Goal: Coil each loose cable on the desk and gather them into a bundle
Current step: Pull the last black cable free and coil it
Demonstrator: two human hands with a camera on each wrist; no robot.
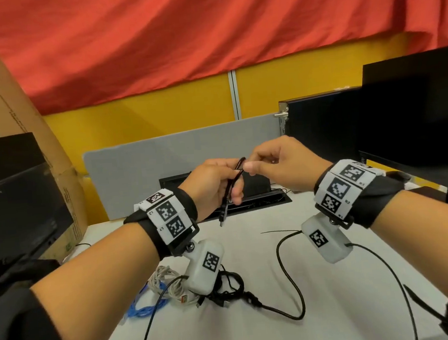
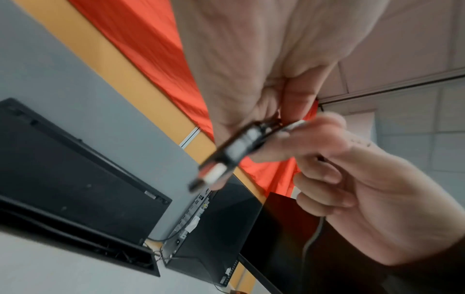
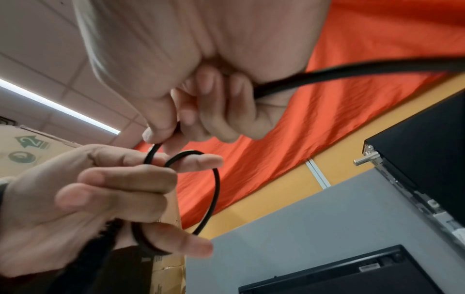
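We see left hand [image 1: 213,184] grip clamped on black cable [image 1: 230,185] loops | right hand [image 1: 284,162] grip pinching same cable | coiled cables [image 1: 173,284] on table [image 1: 335,308]

Black cable [image 1: 233,180]: thin, looped into small turns in mid-air above the desk's middle, its plug end [image 1: 222,215] hanging down.
Loose black cable [image 1: 293,279]: lay uncoiled in a wide curve on the near right of the desk.
Cable pile [image 1: 173,286]: white, blue and black cables lay tangled together at near left.
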